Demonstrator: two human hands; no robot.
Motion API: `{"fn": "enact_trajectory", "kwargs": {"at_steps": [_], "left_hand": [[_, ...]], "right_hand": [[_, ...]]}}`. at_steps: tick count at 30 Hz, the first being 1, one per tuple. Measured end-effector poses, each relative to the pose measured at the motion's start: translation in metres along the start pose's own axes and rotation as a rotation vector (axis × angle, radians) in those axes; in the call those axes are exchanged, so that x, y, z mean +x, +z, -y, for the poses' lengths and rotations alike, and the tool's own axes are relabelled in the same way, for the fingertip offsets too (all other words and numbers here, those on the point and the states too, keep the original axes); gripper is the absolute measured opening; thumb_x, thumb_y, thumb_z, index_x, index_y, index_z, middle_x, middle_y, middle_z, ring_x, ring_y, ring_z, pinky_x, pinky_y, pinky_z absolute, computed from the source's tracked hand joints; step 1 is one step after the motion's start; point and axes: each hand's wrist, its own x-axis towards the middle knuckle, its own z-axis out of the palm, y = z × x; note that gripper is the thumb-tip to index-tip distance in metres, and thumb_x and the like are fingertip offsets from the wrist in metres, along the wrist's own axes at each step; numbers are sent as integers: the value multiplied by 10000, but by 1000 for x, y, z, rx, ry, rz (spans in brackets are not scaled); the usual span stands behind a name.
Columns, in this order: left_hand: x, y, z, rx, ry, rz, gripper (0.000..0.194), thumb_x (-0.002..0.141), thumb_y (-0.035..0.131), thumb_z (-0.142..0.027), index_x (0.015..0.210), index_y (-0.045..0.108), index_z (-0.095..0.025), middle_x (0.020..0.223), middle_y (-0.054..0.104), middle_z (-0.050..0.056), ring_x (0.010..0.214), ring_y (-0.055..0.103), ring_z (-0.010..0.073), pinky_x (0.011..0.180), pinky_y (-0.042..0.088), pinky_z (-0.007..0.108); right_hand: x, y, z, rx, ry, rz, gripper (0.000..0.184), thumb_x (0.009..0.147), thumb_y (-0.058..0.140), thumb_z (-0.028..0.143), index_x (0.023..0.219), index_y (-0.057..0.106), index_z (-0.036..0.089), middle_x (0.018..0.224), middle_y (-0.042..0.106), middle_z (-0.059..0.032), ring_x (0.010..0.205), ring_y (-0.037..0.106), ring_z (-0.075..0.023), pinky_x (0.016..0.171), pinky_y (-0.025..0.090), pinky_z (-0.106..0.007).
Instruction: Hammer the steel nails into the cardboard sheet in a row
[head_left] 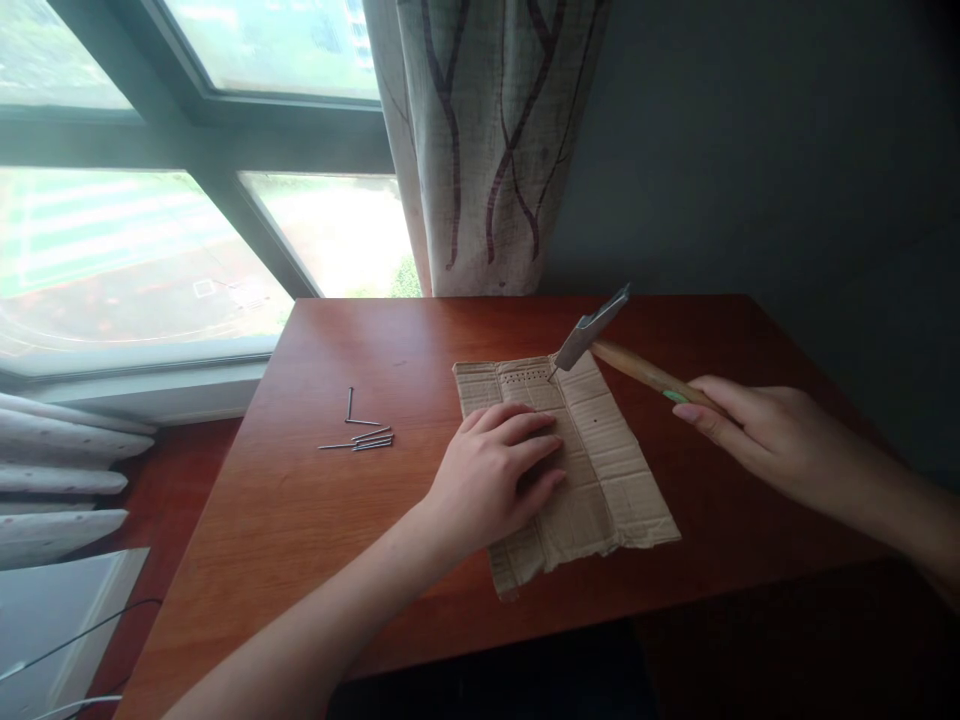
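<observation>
My right hand (735, 415) grips the wooden handle of a hammer (637, 368) near its end. The hammer's metal head (592, 328) is tilted over the far edge of a piece of cardboard (577, 455). A thin nail (553, 375) shows just under the head's lower face, on the cardboard; whether they touch, I cannot tell. Beside it runs a row of small punched holes (525, 377). My left hand (502, 465) lies on the cardboard with fingers stretched out, holding nothing. Several loose nails (373, 438) lie on the table left of that hand.
The brown wooden table (300, 520) carries all of this. Windows (337, 230) stand at the back left, and a patterned curtain (495, 150) hangs behind the table. A dark wall (750, 150) is at the right. Cables (82, 640) run by the lower left.
</observation>
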Motion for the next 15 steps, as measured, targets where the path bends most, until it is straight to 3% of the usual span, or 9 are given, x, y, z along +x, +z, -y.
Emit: {"fn": "enact_trajectory", "kwargs": {"at_steps": [15], "left_hand": [[0,0,1,-4,4,4,300,1010,581,-398,1206,738,-233,1351,718,45,1268,605,277,1042,494,487]], "right_hand": [[1,10,-2,12,-6,-1,485,1030,405,638,740,462,253,550,492,33,479,504,-161,529,308,-307]]}}
